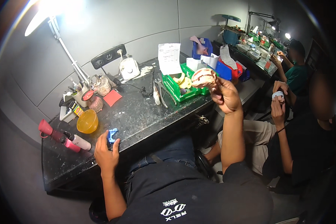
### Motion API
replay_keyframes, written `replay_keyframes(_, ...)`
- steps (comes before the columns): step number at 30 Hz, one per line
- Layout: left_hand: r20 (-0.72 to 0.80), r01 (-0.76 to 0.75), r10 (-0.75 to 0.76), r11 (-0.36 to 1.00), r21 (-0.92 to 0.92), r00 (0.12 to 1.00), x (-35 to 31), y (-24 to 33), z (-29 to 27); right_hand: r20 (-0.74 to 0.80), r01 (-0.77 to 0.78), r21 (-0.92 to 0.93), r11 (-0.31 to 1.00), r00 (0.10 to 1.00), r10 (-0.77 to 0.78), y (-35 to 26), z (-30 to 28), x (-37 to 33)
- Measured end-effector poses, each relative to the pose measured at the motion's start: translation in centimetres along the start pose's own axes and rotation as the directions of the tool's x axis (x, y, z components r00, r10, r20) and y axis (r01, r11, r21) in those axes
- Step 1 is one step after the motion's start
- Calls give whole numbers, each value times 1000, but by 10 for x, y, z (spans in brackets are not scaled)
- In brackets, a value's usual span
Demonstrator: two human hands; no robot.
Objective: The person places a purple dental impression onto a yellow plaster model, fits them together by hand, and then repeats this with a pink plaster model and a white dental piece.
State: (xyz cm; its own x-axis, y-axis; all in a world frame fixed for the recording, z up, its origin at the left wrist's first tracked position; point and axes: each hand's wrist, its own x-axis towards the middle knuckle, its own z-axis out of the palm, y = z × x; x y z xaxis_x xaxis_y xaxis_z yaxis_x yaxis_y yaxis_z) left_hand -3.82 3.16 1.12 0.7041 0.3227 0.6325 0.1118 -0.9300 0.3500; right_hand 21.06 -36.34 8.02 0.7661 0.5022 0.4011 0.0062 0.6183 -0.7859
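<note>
My right hand [227, 97] is raised above the front edge of the bench, fingers and thumb closed on a dental cast [204, 77], pinkish-beige and rough. The cast is held up in front of the green bin [180, 98], which has yellow pieces [183, 82] in it and a paper slip [169, 58] standing at its back. Near the bench's front edge, my left hand [107, 154] has its thumb and fingertips on either side of a small blue arch-shaped piece [112, 135], apparently gripping it low over the surface.
An orange bowl [87, 121], bottles [80, 142] and a tool holder [82, 98] stand at the left beneath a lit lamp [41, 20]. A red paper square [112, 98] and pliers-like tools [162, 91] lie farther back. At right, a seated co-worker [298, 142] holds a whitish model [278, 96].
</note>
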Motion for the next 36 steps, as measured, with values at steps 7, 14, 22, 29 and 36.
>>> replay_keyframes(7, 11, 20, -20, 1000, 6, 1000, 0, -1, 0, 133, -201, 294, 934, 977, 168, 18, 33, -7)
replay_keyframes(14, -7, 14, -14, 1000, 16, 1000, -2, 1, -1, 126, 14, 16, 1000, 992, -16, 43, 47, -15)
replay_keyframes(22, 4, 26, -26, 999, 26, 1000, 0, 2, -2, 158, 26, 24, 999, 987, -30, 44, 59, -22)
replay_keyframes(29, -5, 42, -42, 999, 7, 999, 2, 1, 0, 236, -28, -37, 999, 971, 36, 44, 65, -27)
replay_keyframes(36, -123, -72, 69, 997, -21, 990, -2, 9, -6, 262, 29, -48, 998, 965, -15, 46, 91, -38)
